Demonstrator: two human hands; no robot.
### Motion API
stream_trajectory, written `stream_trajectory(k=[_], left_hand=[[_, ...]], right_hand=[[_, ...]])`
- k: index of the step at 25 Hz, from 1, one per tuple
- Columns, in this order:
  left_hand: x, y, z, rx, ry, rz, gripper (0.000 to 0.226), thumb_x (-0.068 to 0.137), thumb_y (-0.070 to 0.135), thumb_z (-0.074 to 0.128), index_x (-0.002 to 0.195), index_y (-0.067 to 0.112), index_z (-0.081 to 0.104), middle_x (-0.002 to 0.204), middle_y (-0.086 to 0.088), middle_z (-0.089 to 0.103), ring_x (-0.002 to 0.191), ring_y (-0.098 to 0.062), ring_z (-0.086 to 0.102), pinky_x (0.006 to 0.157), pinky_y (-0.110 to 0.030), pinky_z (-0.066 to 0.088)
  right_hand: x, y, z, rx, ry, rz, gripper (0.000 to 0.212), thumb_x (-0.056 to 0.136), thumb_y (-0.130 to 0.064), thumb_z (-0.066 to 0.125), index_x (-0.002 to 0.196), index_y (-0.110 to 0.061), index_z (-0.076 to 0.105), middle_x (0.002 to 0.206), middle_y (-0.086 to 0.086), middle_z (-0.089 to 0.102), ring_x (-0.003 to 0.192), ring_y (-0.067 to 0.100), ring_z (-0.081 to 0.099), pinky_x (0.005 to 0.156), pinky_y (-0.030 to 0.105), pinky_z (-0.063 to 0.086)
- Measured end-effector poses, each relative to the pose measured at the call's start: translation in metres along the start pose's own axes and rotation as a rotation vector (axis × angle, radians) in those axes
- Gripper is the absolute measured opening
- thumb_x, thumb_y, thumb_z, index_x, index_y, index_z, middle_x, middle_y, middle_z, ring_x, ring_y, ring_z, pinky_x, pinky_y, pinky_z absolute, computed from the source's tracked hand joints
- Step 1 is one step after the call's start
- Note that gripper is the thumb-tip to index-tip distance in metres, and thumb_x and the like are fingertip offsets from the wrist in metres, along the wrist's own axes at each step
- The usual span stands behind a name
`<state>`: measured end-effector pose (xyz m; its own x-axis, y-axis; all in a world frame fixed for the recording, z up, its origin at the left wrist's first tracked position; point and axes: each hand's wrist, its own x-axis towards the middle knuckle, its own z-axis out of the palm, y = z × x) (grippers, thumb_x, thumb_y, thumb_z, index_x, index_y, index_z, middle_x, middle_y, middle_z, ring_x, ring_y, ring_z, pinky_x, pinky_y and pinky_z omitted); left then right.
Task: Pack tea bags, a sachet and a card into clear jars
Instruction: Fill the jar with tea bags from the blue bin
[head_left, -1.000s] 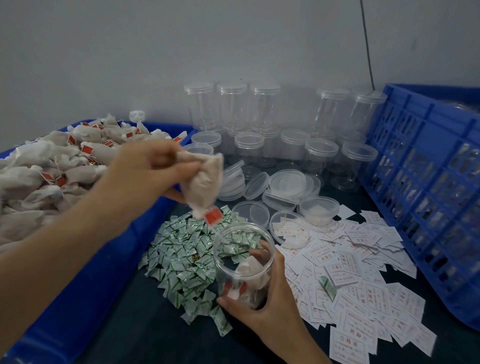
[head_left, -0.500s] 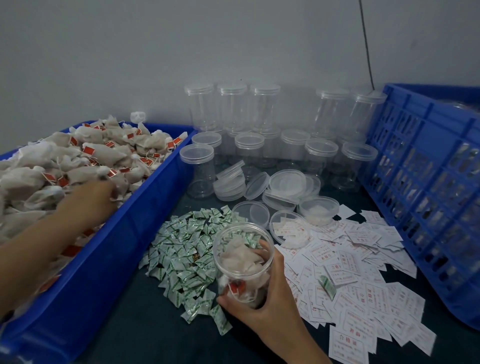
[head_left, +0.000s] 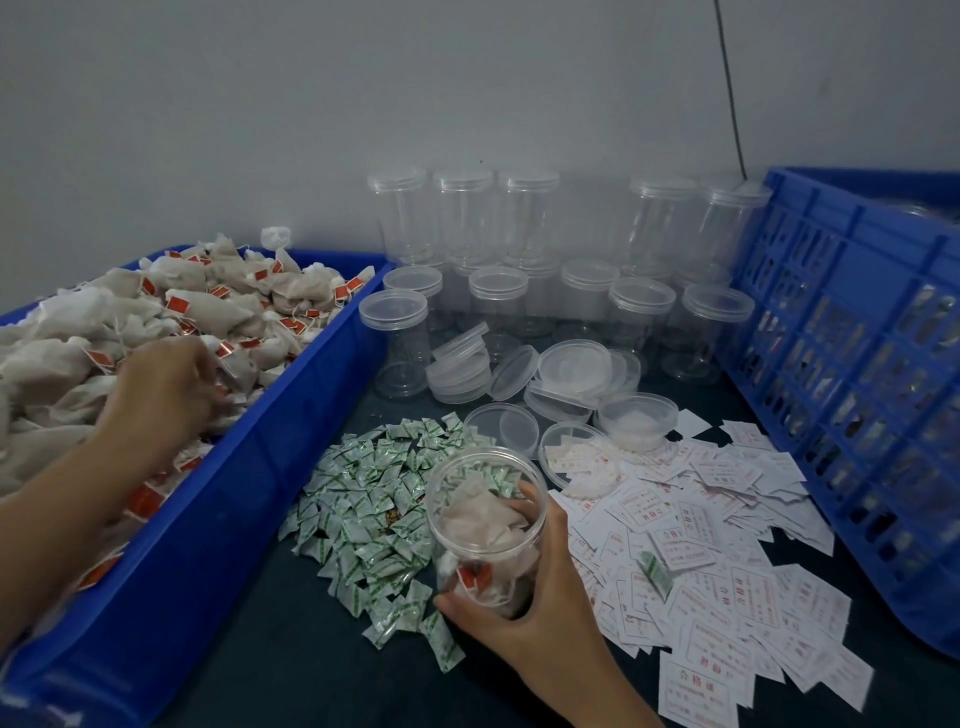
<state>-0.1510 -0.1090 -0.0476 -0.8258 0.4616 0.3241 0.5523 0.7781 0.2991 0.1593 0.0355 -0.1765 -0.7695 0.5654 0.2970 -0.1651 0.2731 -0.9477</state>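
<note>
A clear jar (head_left: 467, 551) is being gripped round its lower wall by the right hand (head_left: 530, 618), with the thumb in front and the fingers curled behind. It is being held upright and lidless over the dark table (head_left: 291, 670), between the green sachets (head_left: 374, 499) and the white cards (head_left: 727, 551), and a few tea bags (head_left: 483, 514) are already lying inside it. The left hand (head_left: 161, 400) is being pressed, fingers bent, into the heap (head_left: 218, 306) of bags in the blue bin (head_left: 291, 467), but whether a bag is being pinched cannot be told. The bags are being judged light, soft and crushable, and their thin strings and red tags are likely to snag neighbours, so a hold on the gauze body rather than the tag is being favoured. The jar is being judged light, stiff and smooth, apt to tip or slip, and a grip low around its wall is being taken as the steady one. Sachets and cards, thin and slick, are probably best pinched by an edge.
</note>
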Motion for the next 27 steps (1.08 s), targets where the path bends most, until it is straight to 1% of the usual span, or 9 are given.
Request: stream_trajectory(k=[2,3,4,7,9,11,15,20,27], left_hand=[[-0.009,0.026,-0.018,-0.227,0.196,0.069,0.025,0.076,0.011,0.077,0.088,0.009,0.055,0.085,-0.012,0.058,0.077,-0.028,0.056,0.066,-0.039,0.048],[-0.015,0.042,-0.027,-0.379,0.200,0.093,0.026,0.076,0.014,0.078,0.090,0.012,0.055,0.085,-0.008,0.059,0.075,-0.024,0.057,0.064,-0.035,0.049],[-0.023,0.060,-0.035,-0.535,0.157,0.121,0.028,0.074,0.017,0.078,0.092,0.015,0.056,0.086,-0.004,0.060,0.075,-0.018,0.059,0.062,-0.028,0.050],[-0.062,0.110,-0.049,-0.852,-0.165,0.258,0.031,0.064,0.021,0.078,0.089,0.022,0.060,0.086,0.003,0.066,0.078,-0.003,0.065,0.062,-0.016,0.054],[-0.081,0.131,-0.041,-0.816,-0.312,0.367,0.031,0.066,0.021,0.078,0.092,0.021,0.062,0.087,0.004,0.067,0.081,-0.002,0.065,0.066,-0.013,0.054],[-0.087,0.137,-0.020,-0.686,-0.299,0.402,0.027,0.074,0.016,0.078,0.096,0.022,0.063,0.085,0.006,0.064,0.083,0.001,0.062,0.070,-0.012,0.052],[-0.077,0.122,0.031,-0.500,-0.183,0.206,0.013,0.089,0.011,0.065,0.096,0.020,0.059,0.093,0.010,0.061,0.085,-0.002,0.056,0.067,-0.010,0.042],[-0.087,0.092,0.084,-0.092,-0.357,0.175,0.015,0.090,0.022,0.063,0.102,0.014,0.059,0.108,-0.002,0.055,0.100,-0.017,0.050,0.086,-0.033,0.047],[-0.083,0.090,0.081,-0.270,-0.224,0.160,0.012,0.084,0.018,0.071,0.086,0.012,0.061,0.089,-0.001,0.058,0.088,-0.020,0.056,0.078,-0.037,0.049]], right_hand=[[0.001,0.000,0.000,-0.005,0.002,0.000,0.105,0.067,-0.047,0.091,0.146,-0.055,0.022,0.136,-0.031,0.049,0.122,-0.003,0.058,0.091,0.014,0.052],[0.001,0.001,0.000,-0.006,0.006,0.001,0.106,0.067,-0.048,0.091,0.146,-0.054,0.022,0.136,-0.030,0.049,0.122,-0.002,0.058,0.092,0.014,0.052],[0.001,0.001,0.000,-0.005,0.007,0.003,0.106,0.066,-0.048,0.092,0.147,-0.053,0.022,0.137,-0.028,0.049,0.122,-0.001,0.058,0.092,0.015,0.052],[0.000,0.002,0.000,-0.009,0.002,0.012,0.105,0.065,-0.046,0.093,0.146,-0.050,0.026,0.137,-0.023,0.052,0.122,0.002,0.060,0.091,0.017,0.054],[0.000,0.002,0.000,-0.015,0.011,0.016,0.104,0.065,-0.048,0.093,0.146,-0.050,0.027,0.136,-0.023,0.054,0.121,0.001,0.059,0.089,0.015,0.053],[0.000,0.001,0.000,-0.024,0.026,0.016,0.105,0.065,-0.050,0.092,0.147,-0.049,0.026,0.137,-0.023,0.053,0.122,-0.001,0.057,0.090,0.013,0.052],[0.002,0.004,0.001,-0.020,0.015,0.008,0.105,0.068,-0.043,0.093,0.149,-0.043,0.026,0.141,-0.017,0.052,0.126,0.004,0.057,0.094,0.020,0.053],[0.001,0.005,0.001,-0.052,0.025,0.011,0.109,0.066,-0.045,0.093,0.149,-0.047,0.023,0.143,-0.018,0.050,0.126,0.001,0.056,0.095,0.017,0.052],[0.000,0.001,0.000,-0.064,0.033,0.006,0.104,0.066,-0.053,0.090,0.145,-0.052,0.023,0.142,-0.031,0.043,0.126,-0.009,0.050,0.093,0.005,0.045]])
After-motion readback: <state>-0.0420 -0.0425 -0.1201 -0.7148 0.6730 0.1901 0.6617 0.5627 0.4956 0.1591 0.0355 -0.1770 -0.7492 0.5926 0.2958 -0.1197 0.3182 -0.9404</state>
